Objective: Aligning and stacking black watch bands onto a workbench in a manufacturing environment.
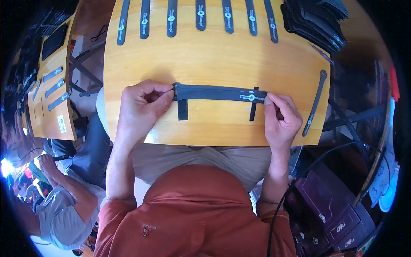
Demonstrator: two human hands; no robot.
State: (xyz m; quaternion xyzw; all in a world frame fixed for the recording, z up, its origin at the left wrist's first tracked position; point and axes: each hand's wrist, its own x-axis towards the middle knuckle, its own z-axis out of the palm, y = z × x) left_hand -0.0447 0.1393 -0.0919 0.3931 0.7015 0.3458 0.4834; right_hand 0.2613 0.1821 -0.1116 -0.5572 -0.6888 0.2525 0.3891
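A dark grey hook-and-loop cable strap [209, 91] with pale print near its right end lies stretched crosswise over the table, and a lengthwise line along it suggests layered straps. My left hand [143, 107] is closed in a pinch on its left end, where a small loop sticks up. At the other end, my right hand [283, 120] pinches the strap between thumb and fingers. Two short black strips stand upright to it: a wider left strip [183, 110] and a narrower right strip [253, 111]. The strap crosses over both.
Several similar straps [201, 15] line the wooden table's far side. One more strap [314, 105] lies at the right edge, near a pen-like tool [321, 54]. Stacked dark straps [314, 23] fill the far right corner. At left, another person [70, 205] sits by a second table [49, 111].
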